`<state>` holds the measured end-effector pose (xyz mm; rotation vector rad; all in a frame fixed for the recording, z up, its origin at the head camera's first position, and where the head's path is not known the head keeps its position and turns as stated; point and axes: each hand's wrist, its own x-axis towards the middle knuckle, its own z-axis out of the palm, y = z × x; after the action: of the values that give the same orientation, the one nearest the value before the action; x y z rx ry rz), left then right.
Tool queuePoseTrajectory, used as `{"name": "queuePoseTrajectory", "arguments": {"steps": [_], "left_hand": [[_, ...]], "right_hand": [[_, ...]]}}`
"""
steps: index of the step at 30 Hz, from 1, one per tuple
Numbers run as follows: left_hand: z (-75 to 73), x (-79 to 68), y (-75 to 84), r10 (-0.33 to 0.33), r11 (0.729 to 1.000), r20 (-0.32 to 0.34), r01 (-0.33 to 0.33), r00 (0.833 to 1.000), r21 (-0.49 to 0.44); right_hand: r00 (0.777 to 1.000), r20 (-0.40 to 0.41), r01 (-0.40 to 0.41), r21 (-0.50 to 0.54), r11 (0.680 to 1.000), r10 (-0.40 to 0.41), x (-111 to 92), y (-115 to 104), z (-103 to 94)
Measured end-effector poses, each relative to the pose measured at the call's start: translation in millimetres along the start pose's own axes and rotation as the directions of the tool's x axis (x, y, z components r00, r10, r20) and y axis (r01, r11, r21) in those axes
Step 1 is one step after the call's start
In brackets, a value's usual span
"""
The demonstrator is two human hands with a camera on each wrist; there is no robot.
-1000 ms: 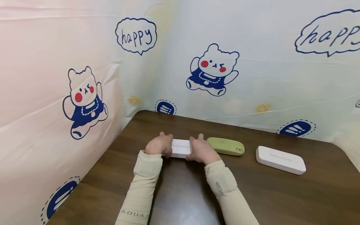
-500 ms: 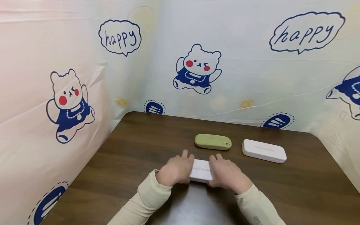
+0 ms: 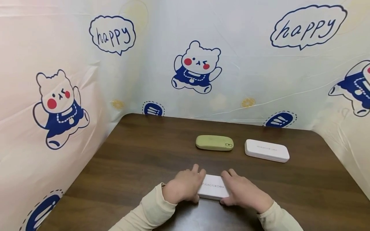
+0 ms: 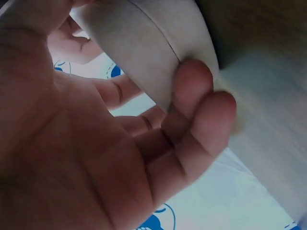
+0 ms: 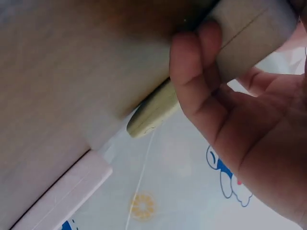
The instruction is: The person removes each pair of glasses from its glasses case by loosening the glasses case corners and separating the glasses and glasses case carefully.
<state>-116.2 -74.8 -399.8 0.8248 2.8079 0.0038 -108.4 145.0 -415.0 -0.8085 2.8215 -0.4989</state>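
Observation:
Between my two hands a white glasses case (image 3: pixel 213 187) with printed lettering lies on the near part of the table. My left hand (image 3: pixel 186 186) grips its left end, thumb at the near side and fingers on the far side. At the opposite end my right hand (image 3: pixel 245 193) holds it in a similar way. The left wrist view shows curled fingertips against the case's seamed end (image 4: pixel 139 43). Fingers also bend onto the case (image 5: pixel 254 40) in the right wrist view. Both ends are partly covered by the hands in the head view.
Farther back lies a green glasses case (image 3: pixel 214 143) with a small spectacles drawing. To its right is another white glasses case (image 3: pixel 266 150). The brown wooden table (image 3: pixel 144 150) meets a printed cloth (image 3: pixel 245 73) at its back and sides.
Both hands have drawn the white glasses case toward the person and slightly right, away from beside the green case. The head view has turned a little right. The other two cases stayed put.

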Motion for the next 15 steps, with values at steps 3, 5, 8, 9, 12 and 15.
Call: {"name": "queuePoseTrajectory", "arguments": {"steps": [3, 5, 8, 9, 12, 15], "left_hand": [[-3.0, -1.8, -7.5, 0.024, 0.994, 0.048, -0.019, 0.999, -0.111], [-4.3, -4.1, -12.8, 0.041, 0.983, 0.083, -0.025, 0.996, -0.181], [-2.7, -7.6, -18.1, 0.057, 0.975, 0.095, -0.035, 0.994, -0.22], [-1.8, -8.1, -19.1, 0.065, 0.975, 0.087, -0.045, 0.994, -0.216], [0.7, -8.3, -20.5, 0.084, 0.98, 0.053, -0.073, 0.995, -0.187], [1.7, -7.4, -21.0, 0.11, 0.981, 0.014, -0.106, 0.994, -0.16]], "right_hand": [[0.999, -0.002, 0.039, -0.001, 0.999, -0.039, -3, 2, -3.5], [0.998, 0.005, 0.056, -0.02, 0.998, -0.056, -5, 2, -5.6], [0.997, 0.015, 0.074, -0.063, 0.995, -0.073, -6, 0, -7.0], [0.997, 0.015, 0.077, -0.074, 0.994, -0.076, -6, 0, -7.4], [0.995, -0.008, 0.1, -0.106, 0.989, -0.102, -4, 0, -8.9], [0.988, -0.051, 0.137, -0.124, 0.983, -0.144, -5, 3, -11.6]]}}
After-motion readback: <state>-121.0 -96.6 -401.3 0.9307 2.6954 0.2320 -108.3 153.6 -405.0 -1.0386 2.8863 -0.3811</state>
